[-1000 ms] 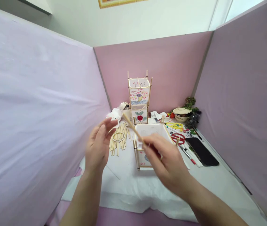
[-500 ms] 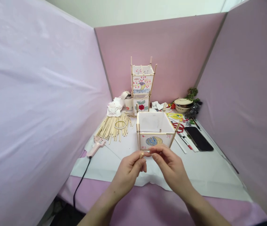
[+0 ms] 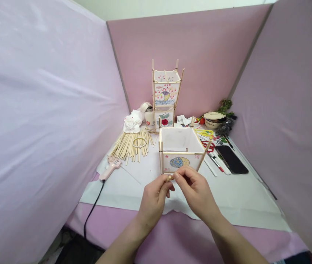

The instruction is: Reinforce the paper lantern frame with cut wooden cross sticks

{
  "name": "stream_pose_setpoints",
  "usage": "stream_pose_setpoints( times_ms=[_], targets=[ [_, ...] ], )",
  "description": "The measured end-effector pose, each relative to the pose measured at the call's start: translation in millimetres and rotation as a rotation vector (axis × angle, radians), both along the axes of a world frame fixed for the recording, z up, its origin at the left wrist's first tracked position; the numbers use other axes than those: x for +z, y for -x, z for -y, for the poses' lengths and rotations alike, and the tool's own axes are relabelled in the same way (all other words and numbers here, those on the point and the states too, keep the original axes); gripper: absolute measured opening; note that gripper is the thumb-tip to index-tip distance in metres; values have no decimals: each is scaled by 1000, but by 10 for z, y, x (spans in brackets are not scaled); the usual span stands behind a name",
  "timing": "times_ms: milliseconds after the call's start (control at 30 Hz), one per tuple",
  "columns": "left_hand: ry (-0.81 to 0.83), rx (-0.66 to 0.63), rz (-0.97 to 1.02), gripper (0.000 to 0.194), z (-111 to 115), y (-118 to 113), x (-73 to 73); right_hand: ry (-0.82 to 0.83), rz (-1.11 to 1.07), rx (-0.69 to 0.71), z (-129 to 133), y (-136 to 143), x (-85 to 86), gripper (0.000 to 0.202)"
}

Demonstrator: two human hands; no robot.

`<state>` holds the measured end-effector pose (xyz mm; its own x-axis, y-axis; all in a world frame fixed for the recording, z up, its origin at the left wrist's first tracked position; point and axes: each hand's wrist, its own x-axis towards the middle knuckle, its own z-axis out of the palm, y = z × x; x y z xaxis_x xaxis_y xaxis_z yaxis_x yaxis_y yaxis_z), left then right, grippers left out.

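My left hand point(image 3: 156, 194) is closed around a thin wooden stick point(image 3: 169, 178), whose pale end shows above the thumb. My right hand point(image 3: 193, 189) pinches at that end with thumb and fingertips; what lies between them, if anything, is too small to make out. Just beyond the hands stands a square lantern frame point(image 3: 182, 153) of sticks and white paper, open at the top, with a blue and yellow moon drawn on its front. Behind it rises a taller two-tier lantern point(image 3: 167, 93) with a moon, blossoms and a red rose.
Many loose wooden sticks point(image 3: 128, 146) lie at left under a ring point(image 3: 139, 142). A pink glue gun point(image 3: 111, 168) with a black cord is nearer. At right are a phone point(image 3: 231, 159), pens point(image 3: 215, 162), red-handled scissors point(image 3: 208, 146) and a lidded bowl point(image 3: 213, 120).
My right fingertips have moved left and now meet the stick end in my left hand. The whole view has shifted slightly.
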<state>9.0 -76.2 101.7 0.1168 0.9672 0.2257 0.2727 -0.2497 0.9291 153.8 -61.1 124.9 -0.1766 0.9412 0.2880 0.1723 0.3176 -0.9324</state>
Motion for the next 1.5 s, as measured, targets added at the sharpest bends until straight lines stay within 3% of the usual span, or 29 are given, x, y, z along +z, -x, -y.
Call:
stream_pose_setpoints(
  times_ms=[200, 433, 500, 600, 733, 833, 933, 1000, 1100, 1233, 1367, 1500],
  targets=[
    [9, 136, 285, 23, 14, -71, -21, -23, -77, -115, -8, 58, -167, 23],
    [14, 366, 940, 17, -86, 174, 16, 69, -401, -482, -34, -127, -509, 23],
    [138, 364, 1025, 17, -132, 253, -45, 31, -484, -524, -40, -235, -556, 22],
    [311, 350, 1079, 17, -214, 280, -217, 19, -443, -538, -12, -331, -584, 22],
    [427, 390, 1064, 38, -341, 208, -456, 69, -343, -517, 61, -317, -648, 23],
    [414, 451, 897, 55, -383, 179, -589, 160, -279, -474, 118, -277, -736, 22],
    [279, 531, 542, 65, -347, 231, -730, 215, -199, -406, 200, -287, -805, 22],
    [162, 525, 262, 61, -312, 299, -827, 235, -132, -330, 284, -346, -813, 23],
    [-7, 359, -182, 39, -303, 390, -925, 308, -58, -103, 455, -533, -750, 26],
    [-69, 71, -639, 26, -378, 418, -945, 541, 24, 156, 735, -936, -571, 31],
    [-113, 9, -855, 16, -482, 410, -958, 729, 281, 180, 1031, -1362, -478, 27],
    [-167, -19, -899, 15, -566, 418, -1030, 807, 549, 93, 1300, -1673, -689, 24]
  ],
)
